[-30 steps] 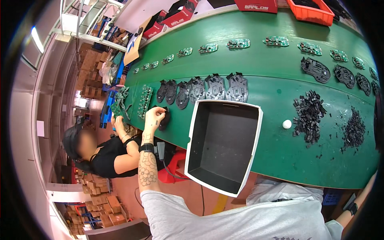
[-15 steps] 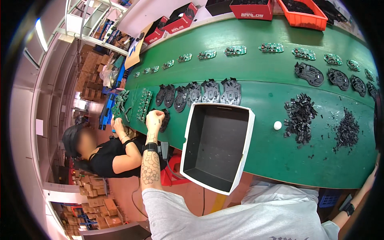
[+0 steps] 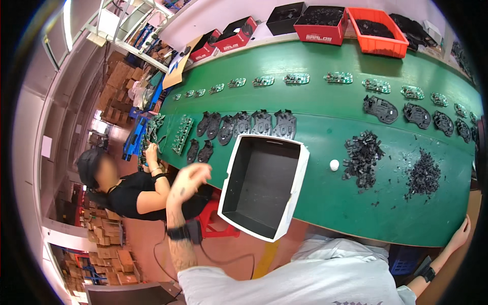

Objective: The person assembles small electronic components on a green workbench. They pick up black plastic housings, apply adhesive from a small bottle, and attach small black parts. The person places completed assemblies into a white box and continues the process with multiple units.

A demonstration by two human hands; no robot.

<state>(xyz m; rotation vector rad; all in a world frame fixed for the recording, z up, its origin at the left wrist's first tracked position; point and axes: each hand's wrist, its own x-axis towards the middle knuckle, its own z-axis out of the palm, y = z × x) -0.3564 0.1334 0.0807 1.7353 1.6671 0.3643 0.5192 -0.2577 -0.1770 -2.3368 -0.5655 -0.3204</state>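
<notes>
My left hand (image 3: 192, 178) hovers over the table's near left edge, its slightly blurred fingers loosely apart with nothing visible in them. Just beyond it lie two small black plastic shells (image 3: 205, 151). Behind these stands a row of larger black mouse-shaped shells (image 3: 262, 123). Right of the hand is an open white box (image 3: 300, 178) with a dark inside, jutting over the table's front edge; no contents show in it. At the far right my right hand (image 3: 460, 234) rests with extended fingers against brown cardboard (image 3: 475, 206) beside the table corner.
Green circuit boards (image 3: 296, 78) line the green table (image 3: 315, 109). More black shells (image 3: 380, 109), two heaps of black plastic parts (image 3: 363, 160) and a white round cap (image 3: 334, 165) lie to the right. An orange bin (image 3: 378, 48) stands behind. A co-worker (image 3: 137, 193) sits left.
My left hand has drawn back toward me from the small black shells, its fingers loosening from a pinch. The view has shifted; my right hand stays at the far right.
</notes>
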